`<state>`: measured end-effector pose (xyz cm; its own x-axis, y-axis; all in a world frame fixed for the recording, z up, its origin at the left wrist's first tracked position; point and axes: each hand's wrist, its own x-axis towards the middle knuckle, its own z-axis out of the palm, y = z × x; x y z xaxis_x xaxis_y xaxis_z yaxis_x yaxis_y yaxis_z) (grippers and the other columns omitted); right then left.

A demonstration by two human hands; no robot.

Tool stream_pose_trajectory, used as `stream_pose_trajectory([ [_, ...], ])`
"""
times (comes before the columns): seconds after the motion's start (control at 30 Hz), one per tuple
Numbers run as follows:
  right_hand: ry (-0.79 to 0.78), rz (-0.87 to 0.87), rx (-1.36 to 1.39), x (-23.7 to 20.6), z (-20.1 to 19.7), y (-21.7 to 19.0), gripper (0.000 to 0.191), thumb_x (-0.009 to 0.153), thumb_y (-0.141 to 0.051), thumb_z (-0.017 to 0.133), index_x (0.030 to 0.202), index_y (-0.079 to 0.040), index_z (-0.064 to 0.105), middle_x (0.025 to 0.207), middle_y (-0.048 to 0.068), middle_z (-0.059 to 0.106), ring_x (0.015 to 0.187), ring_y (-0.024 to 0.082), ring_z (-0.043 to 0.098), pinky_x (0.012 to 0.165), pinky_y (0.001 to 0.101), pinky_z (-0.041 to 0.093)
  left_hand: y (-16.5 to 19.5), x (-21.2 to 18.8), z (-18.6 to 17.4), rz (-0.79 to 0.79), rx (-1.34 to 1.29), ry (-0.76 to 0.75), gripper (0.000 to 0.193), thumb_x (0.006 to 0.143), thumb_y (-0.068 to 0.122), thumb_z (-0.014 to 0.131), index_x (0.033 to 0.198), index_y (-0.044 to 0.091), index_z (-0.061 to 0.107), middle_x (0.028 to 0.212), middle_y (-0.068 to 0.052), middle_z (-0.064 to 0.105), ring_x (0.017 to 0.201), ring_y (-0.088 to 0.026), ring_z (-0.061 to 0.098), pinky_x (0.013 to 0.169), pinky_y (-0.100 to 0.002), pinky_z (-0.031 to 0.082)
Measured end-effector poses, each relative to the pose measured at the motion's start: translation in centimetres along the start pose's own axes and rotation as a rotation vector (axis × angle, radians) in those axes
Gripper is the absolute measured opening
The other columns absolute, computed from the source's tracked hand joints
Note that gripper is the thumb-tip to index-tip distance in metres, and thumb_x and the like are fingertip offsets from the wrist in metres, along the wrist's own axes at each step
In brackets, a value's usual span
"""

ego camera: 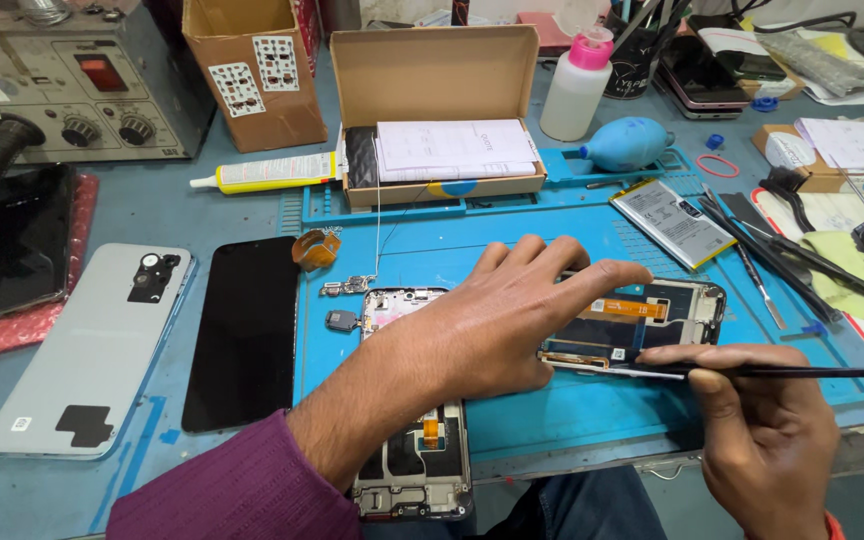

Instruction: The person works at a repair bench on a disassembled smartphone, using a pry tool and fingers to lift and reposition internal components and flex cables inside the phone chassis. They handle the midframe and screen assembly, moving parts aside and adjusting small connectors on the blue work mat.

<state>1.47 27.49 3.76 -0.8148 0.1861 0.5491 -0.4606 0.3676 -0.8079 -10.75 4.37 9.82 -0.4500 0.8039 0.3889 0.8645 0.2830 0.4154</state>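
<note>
Left hand [497,320] lies flat, fingers spread, pressing down on an opened phone frame [652,325] on the blue mat [572,410]; it pins the frame, fingers not closed around anything. Right hand [767,440] is pinched shut on a thin black pry tool [782,372], held almost level, tip touching the frame's lower edge near the left fingertips. The frame sits mid-mat, right of a second stripped phone body [412,470] that runs under the left forearm. Loose small parts [344,303] lie just beside that body. Black screen panel [244,330] and white back cover [92,350] rest off the mat to the left, battery [672,222] up right, cardboard box [437,110] behind. To do this well, judging by the pose: keep the tool shallow, slide along the seam, hold steady downward pressure, and avoid the orange flex cable [634,307].
</note>
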Motion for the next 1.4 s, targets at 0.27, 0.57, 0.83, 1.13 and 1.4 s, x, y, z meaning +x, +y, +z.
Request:
stream_pose_trajectory([
  [0.27, -0.013, 0.036, -0.055, -0.06, 0.06, -0.16, 0.014, 0.104, 0.002, 0.054, 0.117, 0.001, 0.05, 0.11, 0.025, 0.073, 0.109, 0.027, 0.074, 0.098, 0.0361, 0.059, -0.03, -0.06, 0.13, 0.0, 0.015, -0.013, 0.104, 0.061, -0.002, 0.075, 0.153, 0.029, 0.037, 0.129, -0.011, 0.056, 0.12, -0.035, 0.053, 0.099, -0.049, 0.041],
  [0.57, -0.013, 0.061, -0.071, -0.17, 0.2, -0.09, 0.013, 0.103, 0.001, 0.055, 0.116, 0.0, 0.051, 0.109, 0.024, 0.074, 0.108, 0.025, 0.074, 0.095, 0.0337, 0.059, -0.14, -0.13, 0.29, 0.01, 0.011, -0.004, 0.105, 0.06, -0.001, 0.076, 0.153, 0.029, 0.037, 0.129, -0.011, 0.056, 0.12, -0.035, 0.053, 0.099, -0.049, 0.041],
  [0.83, -0.019, 0.064, -0.091, -0.09, 0.24, -0.05, 0.014, 0.103, 0.002, 0.055, 0.116, 0.0, 0.051, 0.108, 0.023, 0.074, 0.106, 0.024, 0.074, 0.095, 0.0322, 0.058, -0.16, -0.29, 0.19, 0.001, 0.01, -0.011, 0.104, 0.061, -0.002, 0.075, 0.153, 0.029, 0.038, 0.129, -0.01, 0.056, 0.12, -0.034, 0.053, 0.099, -0.049, 0.041],
  [1.13, -0.01, 0.064, -0.089, 0.01, 0.13, -0.32, 0.015, 0.103, 0.002, 0.055, 0.117, 0.0, 0.051, 0.109, 0.023, 0.074, 0.106, 0.023, 0.073, 0.093, 0.0313, 0.057, 0.01, -0.13, -0.14, -0.012, 0.007, -0.03, 0.101, 0.062, 0.0, 0.075, 0.152, 0.028, 0.039, 0.13, -0.011, 0.055, 0.12, -0.035, 0.052, 0.1, -0.049, 0.041],
  [1.4, -0.024, 0.07, -0.077, 0.13, 0.04, -0.46, 0.015, 0.102, 0.001, 0.056, 0.117, 0.0, 0.051, 0.109, 0.023, 0.074, 0.108, 0.024, 0.073, 0.095, 0.0324, 0.058, 0.02, -0.04, -0.14, -0.006, 0.006, -0.018, 0.103, 0.061, 0.0, 0.076, 0.152, 0.027, 0.038, 0.131, -0.011, 0.055, 0.121, -0.035, 0.052, 0.101, -0.049, 0.041],
])
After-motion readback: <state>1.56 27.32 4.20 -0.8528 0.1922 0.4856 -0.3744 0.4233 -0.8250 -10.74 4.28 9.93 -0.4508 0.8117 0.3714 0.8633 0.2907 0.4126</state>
